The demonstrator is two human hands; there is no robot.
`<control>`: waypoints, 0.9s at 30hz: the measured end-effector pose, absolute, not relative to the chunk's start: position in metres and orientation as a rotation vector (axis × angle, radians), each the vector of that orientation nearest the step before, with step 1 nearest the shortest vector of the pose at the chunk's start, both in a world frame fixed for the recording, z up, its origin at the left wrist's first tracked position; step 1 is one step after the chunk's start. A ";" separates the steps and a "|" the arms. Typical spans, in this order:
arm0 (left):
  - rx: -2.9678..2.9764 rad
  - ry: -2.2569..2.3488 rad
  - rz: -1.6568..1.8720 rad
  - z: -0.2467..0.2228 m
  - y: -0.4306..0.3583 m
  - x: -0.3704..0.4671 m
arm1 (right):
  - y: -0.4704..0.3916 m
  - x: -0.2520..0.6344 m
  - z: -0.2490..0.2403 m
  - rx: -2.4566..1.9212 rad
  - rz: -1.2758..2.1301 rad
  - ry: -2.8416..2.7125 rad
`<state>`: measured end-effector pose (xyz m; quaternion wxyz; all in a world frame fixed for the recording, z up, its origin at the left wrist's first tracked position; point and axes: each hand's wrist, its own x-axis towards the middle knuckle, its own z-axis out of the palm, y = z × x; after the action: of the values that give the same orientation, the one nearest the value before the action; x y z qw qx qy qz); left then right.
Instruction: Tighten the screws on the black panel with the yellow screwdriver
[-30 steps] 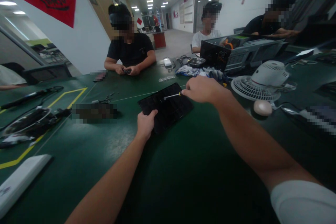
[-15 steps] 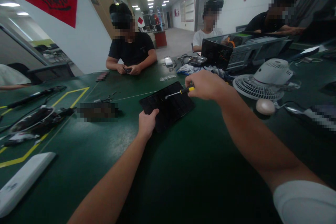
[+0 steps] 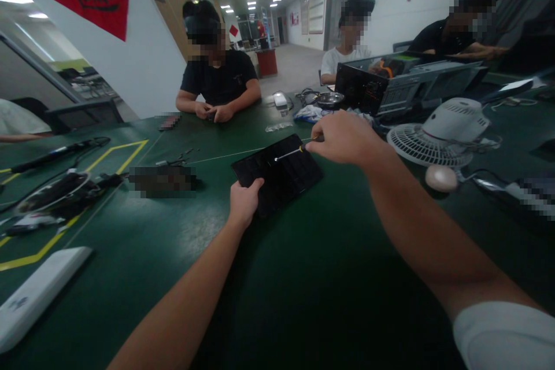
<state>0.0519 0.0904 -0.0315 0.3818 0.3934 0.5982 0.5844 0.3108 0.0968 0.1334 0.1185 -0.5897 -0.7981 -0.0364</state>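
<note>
A flat black rectangular panel [image 3: 290, 176] is tilted above the green table. My left hand [image 3: 245, 201] grips its near left edge, thumb on top and fingers hidden underneath. In my right hand [image 3: 342, 137] is a screwdriver [image 3: 289, 154] with a yellow and black handle and a thin metal shaft. Its tip points left over the panel's upper middle; whether it touches the surface I cannot tell. The fingers wrap round the handle and cover most of it.
Right of my hands lie a white fan [image 3: 451, 127], a pale computer mouse [image 3: 441, 178] and an open computer case [image 3: 407, 84]. A metal bowl [image 3: 330, 99] stands behind. At left are tangled cables [image 3: 60, 196] and a long white device [image 3: 43, 295]. Several people sit around the table.
My right hand has shifted its grip on the screwdriver, covering more of the yellow handle. The panel and my left hand hold nearly the same position; the whole view has moved slightly.
</note>
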 end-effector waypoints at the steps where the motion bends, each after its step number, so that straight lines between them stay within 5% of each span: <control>1: 1.003 1.525 1.491 -0.032 0.091 0.052 | 0.097 0.310 0.133 -1.752 -0.088 -2.355; 27: 1.068 1.497 1.508 -0.041 0.093 0.049 | 0.096 0.318 0.138 -1.677 -0.075 -2.272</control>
<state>0.0488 0.0931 -0.0414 0.3724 0.4169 0.5843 0.5883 0.3182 0.0961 0.1378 0.1576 -0.5863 -0.7942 -0.0264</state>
